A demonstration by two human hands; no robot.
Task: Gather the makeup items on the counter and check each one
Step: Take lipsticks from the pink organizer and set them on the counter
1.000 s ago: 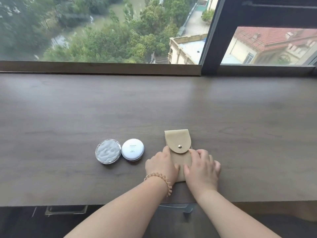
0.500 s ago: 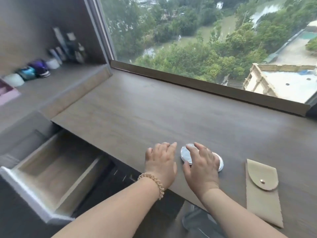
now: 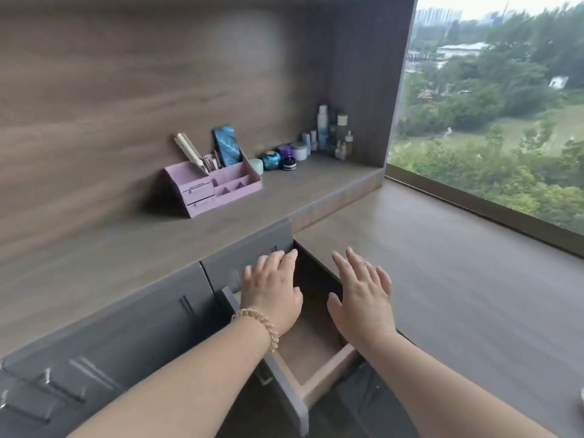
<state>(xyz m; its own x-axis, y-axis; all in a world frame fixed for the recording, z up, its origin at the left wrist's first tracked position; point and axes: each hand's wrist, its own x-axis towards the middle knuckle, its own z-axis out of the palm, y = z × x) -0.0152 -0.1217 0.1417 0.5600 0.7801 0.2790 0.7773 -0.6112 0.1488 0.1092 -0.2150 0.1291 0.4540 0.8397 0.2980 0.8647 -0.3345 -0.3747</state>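
Counter (image 3: 442, 279): grey-brown, fine woodgrain. Wall panel (image 3: 158, 74): warmer brown, streaked grain. Organiser (image 3: 218, 188): lilac throughout. Box (image 3: 226, 148) in it — deep blue with pale, vein-like streaks. Hairbrush (image 3: 189, 150): cream. Round jar (image 3: 271, 159): glossy teal. Second jar (image 3: 284, 150): violet. Small tub (image 3: 256, 166): pale mint. Cabinet fronts (image 3: 132, 324): dark slate grey. Drawer (image 3: 331, 368) — grey face, pale raw-wood inside. Wrist coil (image 3: 268, 327): translucent peach. Trees (image 3: 489, 172): green.

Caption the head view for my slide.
Left hand and right hand hover open over a pulled-out pale wooden drawer.
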